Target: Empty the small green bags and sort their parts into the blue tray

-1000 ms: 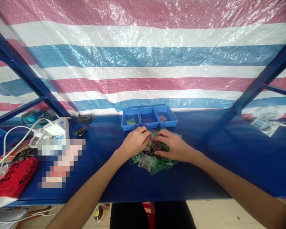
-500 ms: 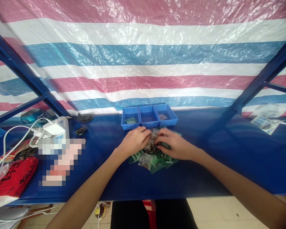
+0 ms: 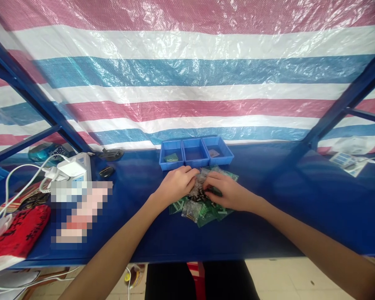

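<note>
Backdrop: red, white and blue striped plastic tarpaulin (image 3: 187,83) hangs at the far side.
Bench: blue table (image 3: 300,208).
Trays: three small blue plastic bins (image 3: 195,153) in a row, just beyond the hands.
Pile: heap of small clear and green plastic packets (image 3: 203,206) at centre, near edge — shiny, crumpled, overlapping.
Left hand (image 3: 176,185): fingers curled, pinching a packet at the pile's far-left edge.
Right hand (image 3: 228,193): curled on the pile's right side — equally close, fingertips meeting the left's.
</note>
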`<action>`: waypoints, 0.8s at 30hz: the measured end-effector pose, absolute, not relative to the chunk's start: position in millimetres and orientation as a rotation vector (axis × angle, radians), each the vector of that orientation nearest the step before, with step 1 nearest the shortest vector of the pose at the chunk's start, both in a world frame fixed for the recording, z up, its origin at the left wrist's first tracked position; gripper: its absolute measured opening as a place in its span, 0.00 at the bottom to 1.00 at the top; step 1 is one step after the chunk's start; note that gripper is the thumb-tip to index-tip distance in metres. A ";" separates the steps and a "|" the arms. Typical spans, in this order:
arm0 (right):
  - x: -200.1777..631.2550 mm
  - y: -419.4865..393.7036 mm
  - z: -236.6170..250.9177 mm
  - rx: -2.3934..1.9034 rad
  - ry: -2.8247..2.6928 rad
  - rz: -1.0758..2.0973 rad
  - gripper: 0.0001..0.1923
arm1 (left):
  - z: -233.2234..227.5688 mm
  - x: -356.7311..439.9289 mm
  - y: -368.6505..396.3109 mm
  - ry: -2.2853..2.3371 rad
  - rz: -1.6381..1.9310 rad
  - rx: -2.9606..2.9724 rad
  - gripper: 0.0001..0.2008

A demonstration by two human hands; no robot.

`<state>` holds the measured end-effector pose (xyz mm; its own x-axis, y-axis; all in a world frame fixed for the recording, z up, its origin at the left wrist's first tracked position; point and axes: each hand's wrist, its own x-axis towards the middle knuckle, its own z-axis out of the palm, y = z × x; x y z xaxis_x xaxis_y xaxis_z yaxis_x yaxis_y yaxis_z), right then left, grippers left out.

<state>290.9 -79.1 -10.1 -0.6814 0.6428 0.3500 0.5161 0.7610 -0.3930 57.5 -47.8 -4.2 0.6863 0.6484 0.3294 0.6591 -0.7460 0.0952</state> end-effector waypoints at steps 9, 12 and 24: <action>294.0 -71.3 -10.8 -1.136 -1.946 0.767 0.10 | -6.9 59.1 -48.5 -1.049 -0.663 -2.839 0.12; 293.2 -70.7 -11.7 -1.088 -1.799 0.933 0.13 | -6.2 60.6 -49.9 -0.983 -0.779 -2.822 0.11; 282.9 -81.2 -9.5 -1.148 -1.925 0.718 0.15 | -14.2 72.9 -60.4 -0.826 -1.012 -2.771 0.11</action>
